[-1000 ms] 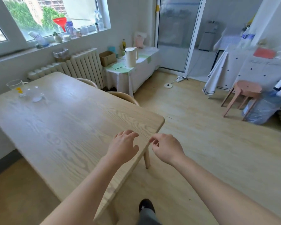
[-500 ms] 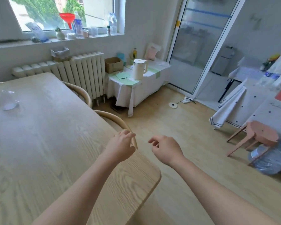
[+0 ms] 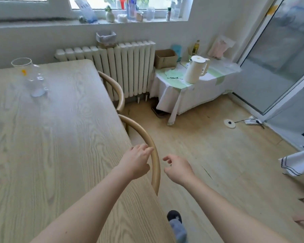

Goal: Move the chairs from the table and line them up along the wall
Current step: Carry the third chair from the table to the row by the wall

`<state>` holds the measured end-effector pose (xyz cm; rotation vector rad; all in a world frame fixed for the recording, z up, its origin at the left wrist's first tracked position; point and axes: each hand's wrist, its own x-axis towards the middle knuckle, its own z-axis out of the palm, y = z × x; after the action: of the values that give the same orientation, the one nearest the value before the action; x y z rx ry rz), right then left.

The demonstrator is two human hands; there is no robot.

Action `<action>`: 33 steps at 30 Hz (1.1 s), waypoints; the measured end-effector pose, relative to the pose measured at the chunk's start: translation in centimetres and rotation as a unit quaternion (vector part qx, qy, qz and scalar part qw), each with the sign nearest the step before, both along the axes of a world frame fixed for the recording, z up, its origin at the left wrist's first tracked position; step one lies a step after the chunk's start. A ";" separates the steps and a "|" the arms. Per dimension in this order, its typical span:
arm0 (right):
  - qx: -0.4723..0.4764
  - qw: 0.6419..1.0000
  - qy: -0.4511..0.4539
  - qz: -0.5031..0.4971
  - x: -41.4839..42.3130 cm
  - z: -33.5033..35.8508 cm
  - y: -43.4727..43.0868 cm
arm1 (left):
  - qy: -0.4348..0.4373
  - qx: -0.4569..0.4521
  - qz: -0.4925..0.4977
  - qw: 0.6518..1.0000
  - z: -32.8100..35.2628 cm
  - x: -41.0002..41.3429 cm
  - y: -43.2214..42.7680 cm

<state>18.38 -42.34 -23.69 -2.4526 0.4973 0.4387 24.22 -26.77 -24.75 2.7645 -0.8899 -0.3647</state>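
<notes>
Two chairs with curved light-wood backrests are tucked under the right side of the wooden table (image 3: pixel 51 137). The near chair (image 3: pixel 146 135) shows only its arched back rail; the far chair (image 3: pixel 115 87) sits beyond it, close to the radiator. My left hand (image 3: pixel 136 162) hovers over the table edge with its fingertips at the near chair's rail, fingers apart. My right hand (image 3: pixel 178 168) is just right of that rail, fingers loosely curled, holding nothing. Both seats are hidden under the table.
A glass jug (image 3: pixel 27 74) stands on the table's far left. A white radiator (image 3: pixel 123 67) lines the window wall. A small cloth-covered table (image 3: pixel 188 92) carries a white kettle (image 3: pixel 195 69). A glass sliding door (image 3: pixel 279 67) is at right, with wood floor before it.
I have walked forward along the table's right side, so the chairs are closer. Both hands moved from the table corner to the near chair's back rail.
</notes>
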 end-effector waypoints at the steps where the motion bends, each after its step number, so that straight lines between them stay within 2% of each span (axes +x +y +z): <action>1: 0.010 1.000 0.009 0.006 1.4 -1.1 -0.9 | -0.004 0.001 0.017 1.000 -0.4 1.0 -0.8; 5: 0.063 0.997 0.039 0.014 6.4 -5.8 -4.0 | -0.001 0.024 0.085 0.996 -2.8 4.5 -3.8; 11: 0.145 0.975 0.159 0.048 10.8 -12.6 -7.5 | 0.005 0.096 0.102 0.990 -6.0 9.5 -8.4; 17: 0.264 0.935 0.227 0.061 13.6 -16.3 -6.6 | 0.029 0.130 0.119 0.984 -8.0 11.3 -9.4; 20: 0.324 0.913 0.247 0.016 14.0 -17.5 -6.1 | 0.038 0.129 0.144 0.981 -8.6 11.4 -9.2; 24: 0.429 0.853 0.290 -0.068 14.2 -18.6 -5.6 | 0.042 0.138 0.160 0.977 -9.6 11.4 -9.1; 26: 0.440 0.842 0.300 -0.080 14.4 -18.9 -5.5 | 0.048 0.143 0.161 0.975 -9.9 11.7 -9.3; 33: 0.427 0.846 0.304 -0.099 14.6 -19.0 -7.2 | 0.054 0.135 0.161 0.976 -10.5 13.0 -11.2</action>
<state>32.99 -49.51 -42.67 -1.3539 0.6225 1.0894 37.23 -37.98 -35.23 3.0298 -0.3792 -0.6063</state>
